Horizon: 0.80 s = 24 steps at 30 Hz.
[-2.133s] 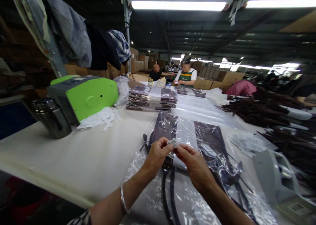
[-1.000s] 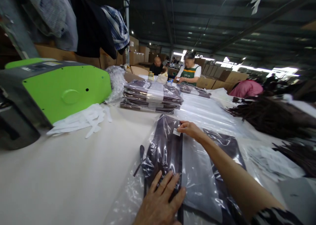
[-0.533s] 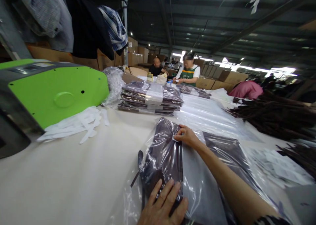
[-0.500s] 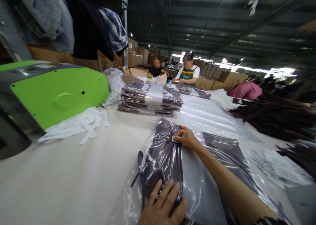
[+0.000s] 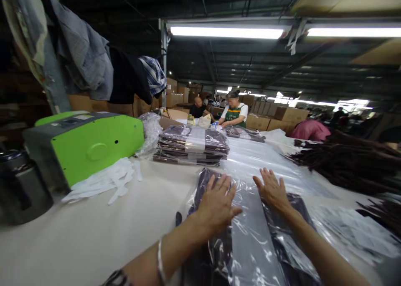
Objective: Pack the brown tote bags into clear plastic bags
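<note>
A clear plastic bag [image 5: 250, 231] with a dark folded item inside lies on the white table [image 5: 103, 231] in front of me. My left hand [image 5: 216, 202] lies flat on the bag's left half, fingers spread. My right hand [image 5: 272, 189] presses flat on the bag's far right part, fingers stretched out. Neither hand holds anything. A thin bracelet [image 5: 160, 264] sits on my left wrist.
A stack of bagged dark items [image 5: 192, 144] stands further back. A green and grey machine [image 5: 89, 144] sits at left with white strips [image 5: 108, 179] beside it and a metal flask [image 5: 19, 190]. Dark straps [image 5: 344, 160] pile at right. Two people [image 5: 233, 112] work at the table's far end.
My right hand left the small white label at the bag's top edge and now lies flat. My left hand slid forward from the bag's near end to its middle.
</note>
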Each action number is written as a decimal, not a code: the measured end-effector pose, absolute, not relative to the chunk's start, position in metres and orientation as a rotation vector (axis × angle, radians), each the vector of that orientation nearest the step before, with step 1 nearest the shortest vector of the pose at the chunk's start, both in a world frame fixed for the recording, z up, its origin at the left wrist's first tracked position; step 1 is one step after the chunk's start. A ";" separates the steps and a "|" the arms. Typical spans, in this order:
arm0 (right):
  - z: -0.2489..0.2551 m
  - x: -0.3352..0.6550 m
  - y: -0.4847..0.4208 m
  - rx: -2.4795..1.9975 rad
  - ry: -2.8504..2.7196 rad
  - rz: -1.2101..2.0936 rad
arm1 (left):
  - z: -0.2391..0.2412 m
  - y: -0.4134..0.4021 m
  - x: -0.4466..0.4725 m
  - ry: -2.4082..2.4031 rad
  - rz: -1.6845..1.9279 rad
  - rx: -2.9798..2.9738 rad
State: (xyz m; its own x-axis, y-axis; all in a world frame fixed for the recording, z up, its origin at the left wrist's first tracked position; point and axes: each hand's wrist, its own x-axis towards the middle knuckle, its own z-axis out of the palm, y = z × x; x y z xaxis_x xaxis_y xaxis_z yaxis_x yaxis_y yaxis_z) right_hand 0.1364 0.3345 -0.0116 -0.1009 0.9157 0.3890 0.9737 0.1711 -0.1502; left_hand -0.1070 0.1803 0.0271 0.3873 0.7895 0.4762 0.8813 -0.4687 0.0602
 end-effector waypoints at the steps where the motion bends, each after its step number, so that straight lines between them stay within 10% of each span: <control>1: -0.015 0.154 0.337 -1.847 -2.075 -0.239 | 0.028 0.204 -0.106 -1.577 -0.632 -2.416; 24: -0.120 0.279 0.355 -2.028 -2.107 -0.053 | -0.070 0.300 -0.142 -2.152 -0.488 -2.336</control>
State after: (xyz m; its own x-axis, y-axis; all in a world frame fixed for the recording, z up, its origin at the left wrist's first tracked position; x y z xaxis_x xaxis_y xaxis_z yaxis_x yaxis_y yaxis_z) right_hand 0.2787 0.3552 -0.1197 -0.0260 0.9834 0.1797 0.9912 0.0487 -0.1233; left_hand -0.1423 0.2997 -0.0696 0.0581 0.9834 0.1720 0.9615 -0.1014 0.2553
